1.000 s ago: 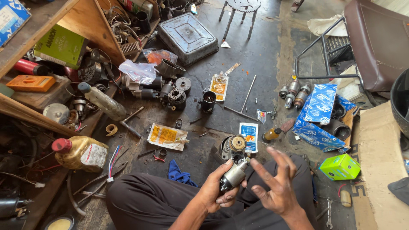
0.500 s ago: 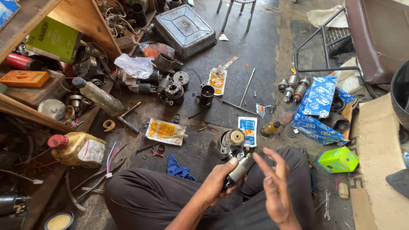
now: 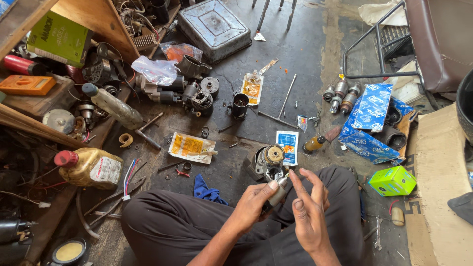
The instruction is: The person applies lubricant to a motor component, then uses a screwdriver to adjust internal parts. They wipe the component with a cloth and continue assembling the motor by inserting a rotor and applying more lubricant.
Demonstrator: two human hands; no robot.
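Head view: a person sits cross-legged on a dark, oil-stained workshop floor (image 3: pixel 305 54), both hands raised over the lap.
Left hand (image 3: pixel 253 202): fingers curled shut around a small silver-grey cylindrical metal motor part (image 3: pixel 277 193), thumb pressed on its upper end.
Right hand (image 3: pixel 308 209): fingers spread and mostly straight, palm turned toward the part, fingertips touching or just beside its tip; it grips nothing.
Part's place: above the lap, between the two hands, just in front of a round grey motor housing with a brass-coloured centre (image 3: pixel 268 160) standing on the floor.
Handling: it looks like rigid metal, dense for its bulk and probably greasy, so likely to slip; the cylindrical body offers the surest hold, as the left hand has it.
Nearby: a blue rag (image 3: pixel 207 189), a yellow sachet (image 3: pixel 191 147), a green box (image 3: pixel 392 180), a gold oil jug with red cap (image 3: pixel 88 167).
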